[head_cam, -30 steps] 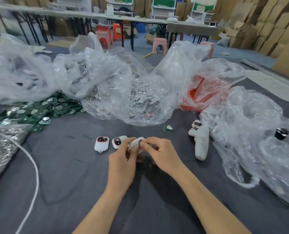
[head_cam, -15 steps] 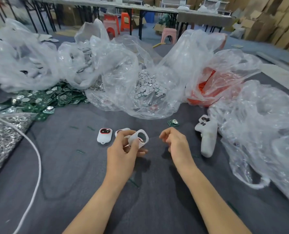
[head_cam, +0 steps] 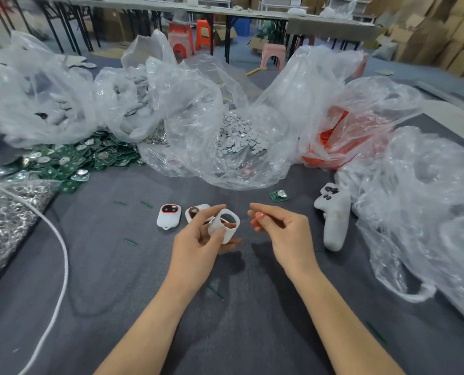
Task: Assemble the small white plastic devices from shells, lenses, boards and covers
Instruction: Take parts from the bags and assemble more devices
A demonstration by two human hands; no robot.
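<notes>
Red plastic shows at the fingertips: the right hand [head_cam: 286, 235] pinches a small lens piece [head_cam: 257, 219] between thumb and forefinger, its other fingers loosely curled. Just beside it, not touching, the left hand [head_cam: 195, 240] curls thumb and fingers round a white shell [head_cam: 223, 226], held above the grey table [head_cam: 117, 266], window turned toward the piece. I would square the piece to that window before pressing, left thumb kept off the opening.

No legible text or labels anywhere.
</notes>
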